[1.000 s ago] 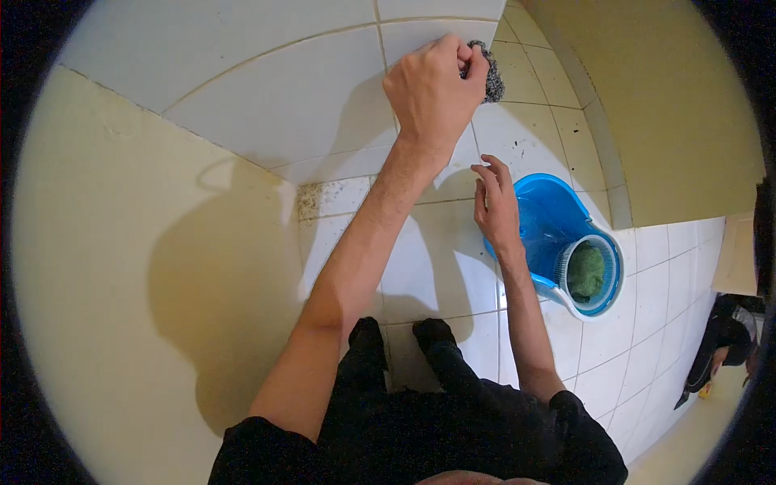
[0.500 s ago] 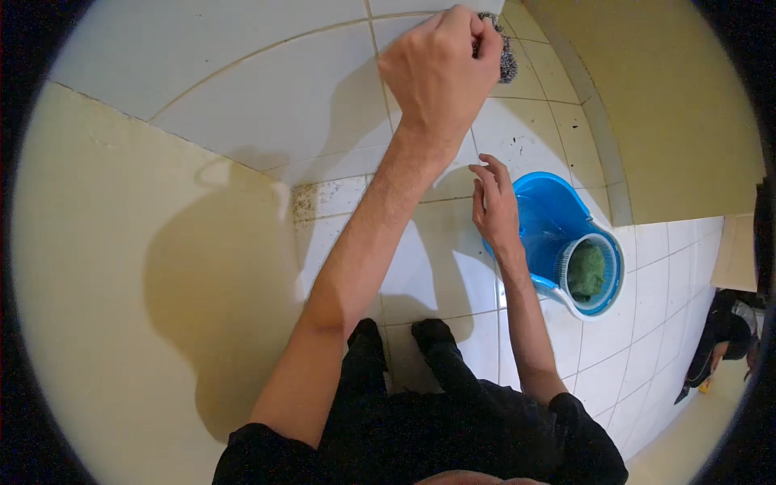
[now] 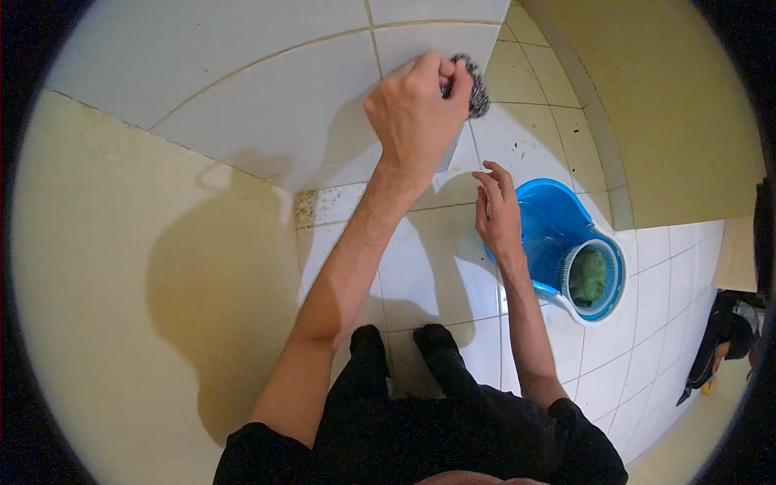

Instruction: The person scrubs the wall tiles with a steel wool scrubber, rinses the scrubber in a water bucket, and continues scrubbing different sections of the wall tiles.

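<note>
My left hand [image 3: 418, 109] is closed on a grey steel wool scrubber [image 3: 478, 90], holding it at the right edge of the white tiled wall [image 3: 299, 89]. Part of the scrubber is hidden behind my fingers. Lower and to the right, my right hand [image 3: 499, 210] hangs open in the air with its fingers curved apart and nothing in them. Just beside it, a blue mop bucket [image 3: 540, 202] stands on the floor. A white spin basket [image 3: 612, 279] sits in the bucket's near end, with a green scrubbing pad or cloth [image 3: 588, 275] inside.
White floor tiles [image 3: 440, 279] lie under my dark-socked feet [image 3: 368, 339]. Brown grime [image 3: 305, 212] marks the tile corner, and dark specks dot the floor beyond the bucket. Yellowish walls [image 3: 97, 267] close in on the left and far right. Dark items [image 3: 727, 331] lie at the far right.
My left hand has moved down and slightly left with the steel wool scrubber along the tiled edge. The right hand stays nearly where it was.
</note>
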